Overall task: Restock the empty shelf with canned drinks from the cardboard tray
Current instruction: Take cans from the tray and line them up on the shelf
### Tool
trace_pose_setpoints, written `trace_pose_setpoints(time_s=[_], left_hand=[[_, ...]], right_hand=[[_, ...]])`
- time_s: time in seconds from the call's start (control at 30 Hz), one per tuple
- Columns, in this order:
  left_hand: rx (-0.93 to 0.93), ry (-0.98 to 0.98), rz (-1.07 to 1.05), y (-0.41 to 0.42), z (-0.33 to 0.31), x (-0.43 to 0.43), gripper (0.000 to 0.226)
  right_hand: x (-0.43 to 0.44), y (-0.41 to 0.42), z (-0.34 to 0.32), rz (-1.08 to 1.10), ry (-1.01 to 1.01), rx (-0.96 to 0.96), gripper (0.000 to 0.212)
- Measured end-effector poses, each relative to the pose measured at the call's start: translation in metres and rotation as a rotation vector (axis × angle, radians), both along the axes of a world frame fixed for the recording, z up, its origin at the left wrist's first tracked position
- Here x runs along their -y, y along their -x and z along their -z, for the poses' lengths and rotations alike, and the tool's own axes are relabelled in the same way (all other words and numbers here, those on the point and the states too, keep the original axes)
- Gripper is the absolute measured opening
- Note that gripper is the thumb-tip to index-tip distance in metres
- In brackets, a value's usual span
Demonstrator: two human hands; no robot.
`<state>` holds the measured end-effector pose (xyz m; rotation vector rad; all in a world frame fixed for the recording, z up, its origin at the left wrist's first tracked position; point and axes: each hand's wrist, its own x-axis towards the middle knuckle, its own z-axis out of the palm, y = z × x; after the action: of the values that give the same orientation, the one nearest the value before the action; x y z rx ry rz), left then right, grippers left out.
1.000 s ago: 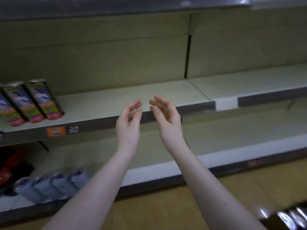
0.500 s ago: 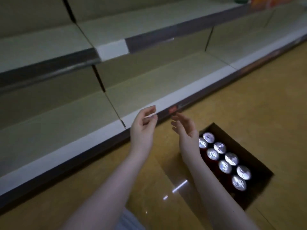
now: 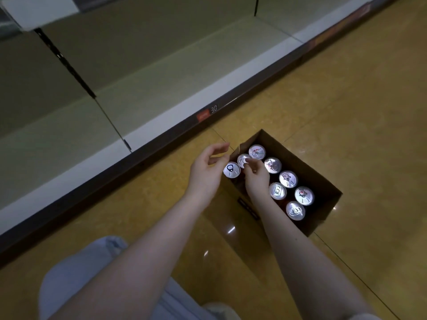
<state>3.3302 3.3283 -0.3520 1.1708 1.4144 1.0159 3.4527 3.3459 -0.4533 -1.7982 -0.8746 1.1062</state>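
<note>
"Head view has the cardboard tray [image 3: 307, 168] on the floor [image 3: 346, 112] right beneath both grips, eight lids showing," says the newcomer. "Where do I start?"

"With the two cans at the left grip's end of the tray. The left grip [image 3: 206, 174] hangs loose, fingers half curled round nothing, and the end can [image 3: 231, 170] stands just to its right, untouched. The right grip [image 3: 256, 179] has its fingertips down on the lid of the second can [image 3: 242, 158]. Whether it has closed on that can I cannot tell, for the hand covers what lies below the lid."

"Lift by the lid rim?"

"I would not. A rim pinch would probably slip on a full can. Drop each grip lower, thumb one side and fingers the other round the body, then lift straight up until clear of the tray wall. The cans stand packed close, so a tilted pull may drag a neighbour."

"And the shelf?"

"The empty shelf [image 3: 161, 88] lies beyond both grips, up and to the left, past the dark front edge with the price tag [image 3: 203, 116]. Take one can per grip and set them upright at the back first, so later ones need no reaching over."
</note>
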Motion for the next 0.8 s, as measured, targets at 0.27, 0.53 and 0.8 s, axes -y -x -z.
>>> trace_pose_setpoints(time_s=[0.27,0.53,0.8], left_hand=[[-0.049,-0.003,0.045,0.005,-0.002,0.000,0.022],[-0.083,0.014,0.043,0.008,0.001,-0.005,0.023],[-0.074,0.040,0.082,0.009,0.000,-0.003,0.023]], right_hand=[[-0.015,-0.003,0.039,-0.135,0.267,0.211,0.028],[-0.025,0.001,0.045,-0.138,0.287,0.327,0.032],[-0.009,-0.012,0.026,-0.152,0.203,0.472,0.031]])
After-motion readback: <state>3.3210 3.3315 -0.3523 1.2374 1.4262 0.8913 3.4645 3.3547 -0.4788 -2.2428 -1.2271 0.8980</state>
